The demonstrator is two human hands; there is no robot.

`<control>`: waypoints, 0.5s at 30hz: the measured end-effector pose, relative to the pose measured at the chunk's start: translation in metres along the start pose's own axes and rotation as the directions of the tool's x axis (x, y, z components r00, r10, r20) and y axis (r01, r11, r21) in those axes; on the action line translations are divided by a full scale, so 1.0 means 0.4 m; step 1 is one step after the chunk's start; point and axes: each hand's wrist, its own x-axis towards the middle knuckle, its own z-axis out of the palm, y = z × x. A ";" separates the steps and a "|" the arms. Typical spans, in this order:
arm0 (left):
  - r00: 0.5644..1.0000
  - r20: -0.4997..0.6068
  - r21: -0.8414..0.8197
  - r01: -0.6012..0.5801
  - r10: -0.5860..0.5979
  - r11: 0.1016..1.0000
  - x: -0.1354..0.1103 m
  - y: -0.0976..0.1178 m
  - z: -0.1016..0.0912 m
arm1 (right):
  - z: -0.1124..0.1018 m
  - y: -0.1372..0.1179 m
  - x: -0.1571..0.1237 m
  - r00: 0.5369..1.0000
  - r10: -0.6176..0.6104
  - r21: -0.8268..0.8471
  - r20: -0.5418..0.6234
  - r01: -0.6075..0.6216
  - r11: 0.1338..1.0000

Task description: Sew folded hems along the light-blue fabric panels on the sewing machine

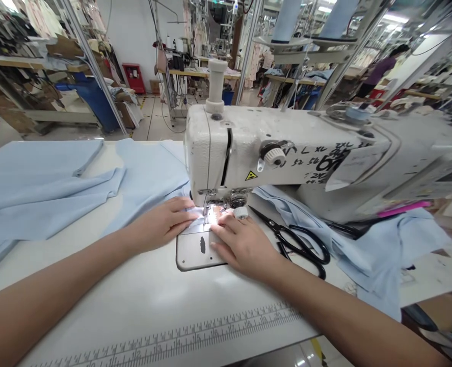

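Note:
A piece of light blue fabric (198, 224) lies under the presser foot (206, 213) of a white sewing machine (244, 153), lit by its lamp. My left hand (164, 223) rests on the fabric left of the needle, fingers stretched out and flat. To the right of the needle, my right hand (244, 243) lies with fingers extended and slightly bent, fingertips pressing down near the foot; the thumb is apart from the index finger. The fabric edge beneath the right fingertips is mostly hidden. Below the foot is the metal needle plate (201, 252).
Black-handled scissors (294, 242) lie just right of my right hand. More light blue fabric pieces (42, 188) spread over the table's left, with others (386, 250) at right. A printed ruler (195, 339) runs along the front edge. A person (382, 71) is in the background.

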 end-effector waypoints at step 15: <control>0.722 0.195 0.460 0.530 -0.664 0.712 -0.077 -0.048 -0.100 | -0.012 0.017 -0.005 0.996 0.084 0.059 -0.031 -0.082 0.995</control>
